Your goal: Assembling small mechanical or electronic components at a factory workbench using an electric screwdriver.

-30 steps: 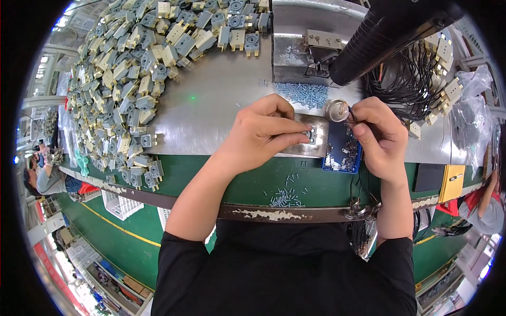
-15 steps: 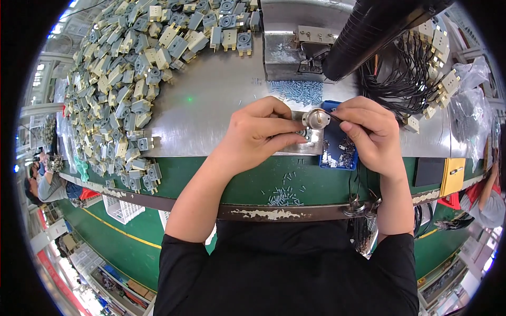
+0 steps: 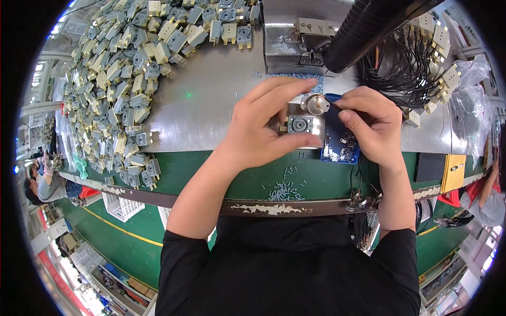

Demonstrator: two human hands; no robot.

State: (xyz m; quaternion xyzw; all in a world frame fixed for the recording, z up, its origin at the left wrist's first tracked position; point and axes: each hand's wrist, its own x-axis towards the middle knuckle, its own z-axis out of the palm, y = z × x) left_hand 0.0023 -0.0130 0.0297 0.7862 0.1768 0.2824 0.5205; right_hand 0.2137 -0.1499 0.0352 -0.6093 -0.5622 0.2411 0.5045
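A round metal disc with side ears and a small central pin is held over the bench. My right hand pinches the thin dark lead beside it, thumb against fingers. Just below the disc, a grey block with a round dial-like face lies on a small metal plate. My left hand is spread around the block and disc, thumb below and fingers above. Whether those fingers touch the disc's edge is hard to tell. Under my right hand sits a blue tray of small metal pieces.
Grey and cream blocks pile up at left. Blue screws lie behind my hands, and loose screws near the front edge. A black cylindrical arm hangs overhead. Wired blocks lie at right, beside a yellow pad.
My left hand has opened from a pinch into a wide spread, uncovering the grey block's face. My right hand keeps its pinch beside the disc, which has risen slightly in view.
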